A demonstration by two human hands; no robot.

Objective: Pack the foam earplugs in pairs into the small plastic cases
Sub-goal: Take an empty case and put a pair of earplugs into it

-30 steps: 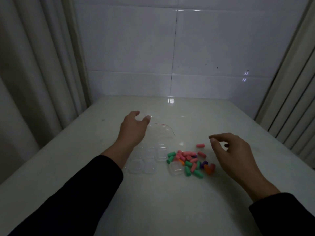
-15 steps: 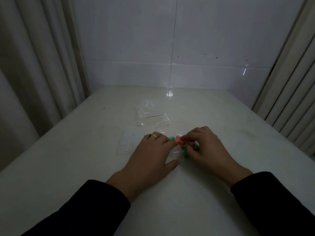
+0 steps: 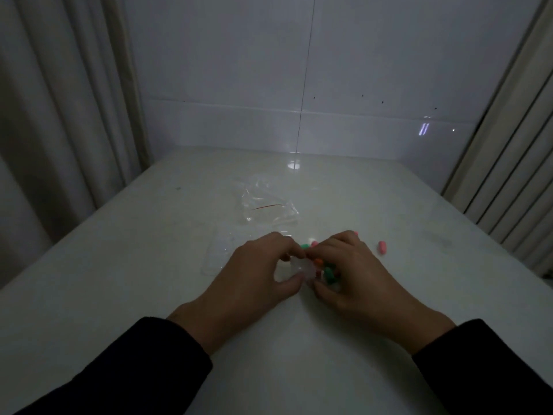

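Beside the earplug pile [image 3: 324,269], left hand [image 3: 257,274] pinches a clear case [image 3: 303,268]; right hand [image 3: 350,274] curls fingers at its edge. Hold it steady while opening it, probably.

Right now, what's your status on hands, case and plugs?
Left hand pinching a clear case. Right hand curled at the case, over the plugs; its grip unclear. One pink plug lies stray to the right. Nothing blocking.
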